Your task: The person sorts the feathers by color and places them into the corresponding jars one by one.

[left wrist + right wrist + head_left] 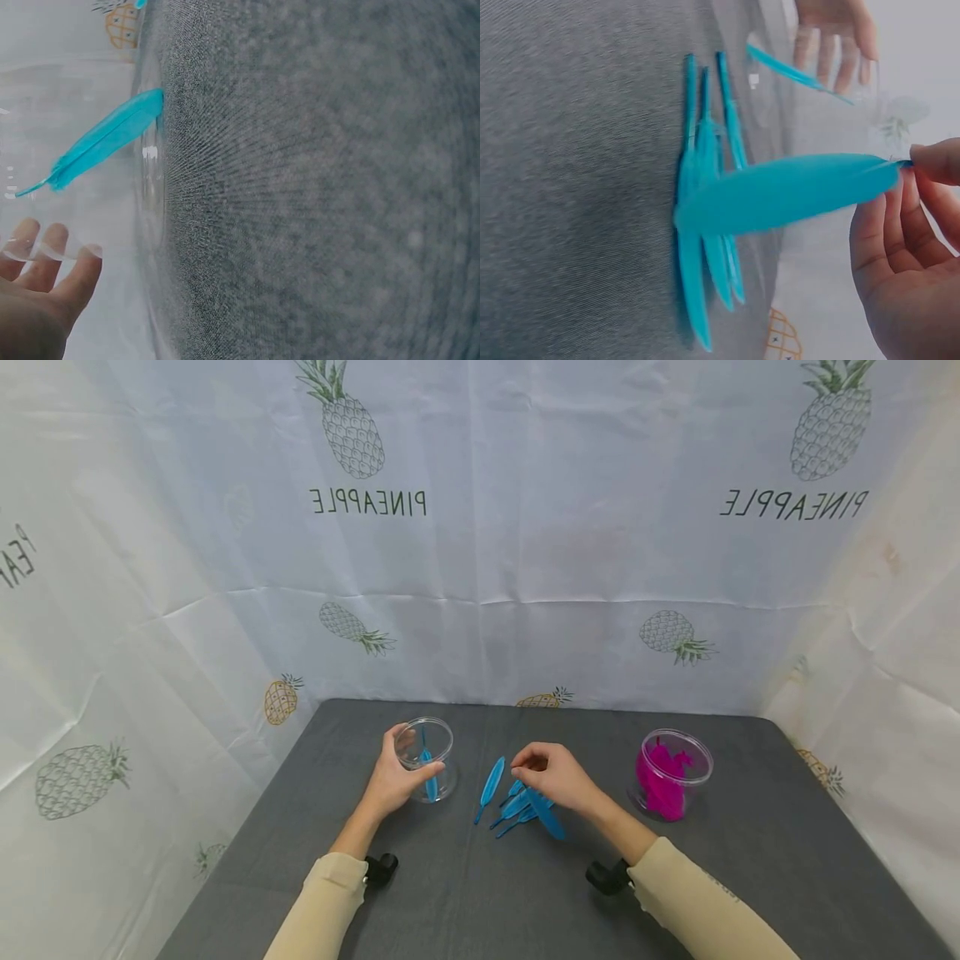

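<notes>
The pinched feather (pixel 547 817) hangs over loose feathers (pixel 516 807) on the counter (pixel 480 893), its long axis slanting down, tip toward the person's right. The right hand's (pixel 558 774) fingers pinch its quill (pixel 904 163); the left hand (pixel 393 781) curls round a cup (pixel 451 743) holding one leaning feather (pixel 430 774).

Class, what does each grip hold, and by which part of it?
Left grip: clear jar, near its rim. Right grip: blue feather, by its quill.
</notes>
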Motion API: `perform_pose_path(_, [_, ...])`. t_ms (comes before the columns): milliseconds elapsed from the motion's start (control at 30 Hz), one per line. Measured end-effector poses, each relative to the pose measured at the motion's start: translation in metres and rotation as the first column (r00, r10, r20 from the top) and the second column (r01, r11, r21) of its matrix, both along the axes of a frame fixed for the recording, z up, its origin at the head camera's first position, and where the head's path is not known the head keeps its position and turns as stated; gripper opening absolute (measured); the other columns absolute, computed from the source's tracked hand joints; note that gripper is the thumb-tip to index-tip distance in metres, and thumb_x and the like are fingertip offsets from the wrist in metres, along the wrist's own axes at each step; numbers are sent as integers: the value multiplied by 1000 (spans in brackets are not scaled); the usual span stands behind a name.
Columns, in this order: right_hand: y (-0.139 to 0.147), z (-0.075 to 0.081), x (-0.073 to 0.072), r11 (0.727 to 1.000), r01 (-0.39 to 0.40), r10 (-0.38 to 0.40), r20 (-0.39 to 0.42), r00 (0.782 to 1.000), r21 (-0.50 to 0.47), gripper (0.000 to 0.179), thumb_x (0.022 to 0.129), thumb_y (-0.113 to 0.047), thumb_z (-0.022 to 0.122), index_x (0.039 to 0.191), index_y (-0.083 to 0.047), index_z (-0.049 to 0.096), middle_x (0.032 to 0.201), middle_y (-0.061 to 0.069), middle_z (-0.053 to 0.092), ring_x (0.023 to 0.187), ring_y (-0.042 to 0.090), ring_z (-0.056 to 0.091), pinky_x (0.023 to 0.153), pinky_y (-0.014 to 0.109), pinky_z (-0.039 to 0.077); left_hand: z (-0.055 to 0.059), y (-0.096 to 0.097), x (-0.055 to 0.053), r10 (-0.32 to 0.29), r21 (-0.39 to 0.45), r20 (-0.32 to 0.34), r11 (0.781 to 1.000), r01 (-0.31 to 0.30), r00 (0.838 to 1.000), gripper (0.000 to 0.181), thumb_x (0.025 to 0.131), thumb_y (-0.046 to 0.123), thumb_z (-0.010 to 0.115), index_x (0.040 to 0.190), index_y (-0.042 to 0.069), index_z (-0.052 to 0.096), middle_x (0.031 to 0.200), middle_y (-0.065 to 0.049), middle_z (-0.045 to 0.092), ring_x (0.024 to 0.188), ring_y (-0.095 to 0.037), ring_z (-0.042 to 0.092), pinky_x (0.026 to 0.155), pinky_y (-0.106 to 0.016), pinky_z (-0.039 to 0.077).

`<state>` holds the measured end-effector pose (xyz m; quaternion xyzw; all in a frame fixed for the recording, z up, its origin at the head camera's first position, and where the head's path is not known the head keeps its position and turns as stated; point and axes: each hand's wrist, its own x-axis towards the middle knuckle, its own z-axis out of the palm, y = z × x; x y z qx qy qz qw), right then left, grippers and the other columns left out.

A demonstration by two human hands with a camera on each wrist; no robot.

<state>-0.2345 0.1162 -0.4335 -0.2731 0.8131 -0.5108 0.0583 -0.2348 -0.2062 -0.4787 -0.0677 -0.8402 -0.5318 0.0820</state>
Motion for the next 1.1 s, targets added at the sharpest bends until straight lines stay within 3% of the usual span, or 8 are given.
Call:
perform_pose_path(200, [-4,9,-3,998,8,-7,10,1000,-62,16,100,-14,67,109,-2,71,97,19,68,74,22,61,65,34,54,-1,0,1,-1,6,-2,1000,1,1000,104,86,39,83,158,9,16,156,-12,36,144,-34,36,109,-61,38])
perform_pose_path(367, [-8,26,3,995,15,-14,10,1000,-94,15,100,-4,64,110,6,68,95,27,66,75,31,63,67,39,56,-2,1,1,2,9,2,1000,-2,1000,102,85,39,83,158,13,17,155,-11,36,144,-34,37,109,-60,38])
perform_pose_path(600, [-11,28,-5,984,45,-51,-29,998,-175,14,99,-8,67,109,1,69,86,13,67,74,31,64,67,37,55,-2,2,1,11,8,4,1000,-11,1000,103,84,39,84,158,11,18,154,-11,38,143,-33,38,110,-60,37])
perform_pose_path(700, [-14,34,-5,976,58,-68,-43,997,-209,14,98,-12,69,108,-2,70,87,12,67,76,35,64,67,39,55,-1,2,2,14,9,3,1000,-14,1000,103,84,39,84,158,10,18,154,-11,38,143,-33,38,109,-61,38])
perform_pose_path(900, [-23,47,-7,960,79,-103,-79,992,-269,13,98,-13,70,107,-4,70,89,12,67,77,30,64,71,44,56,1,1,1,17,6,8,1000,-17,1000,103,84,41,84,158,11,19,154,-12,38,143,-34,39,109,-61,38])
perform_pose_path(1100, [-32,59,-12,948,97,-137,-116,984,-302,12,97,-14,71,106,-6,71,89,9,68,80,33,65,72,39,57,2,2,0,20,5,11,1000,-20,1000,103,84,41,84,158,11,19,155,-11,38,143,-33,38,109,-62,38])
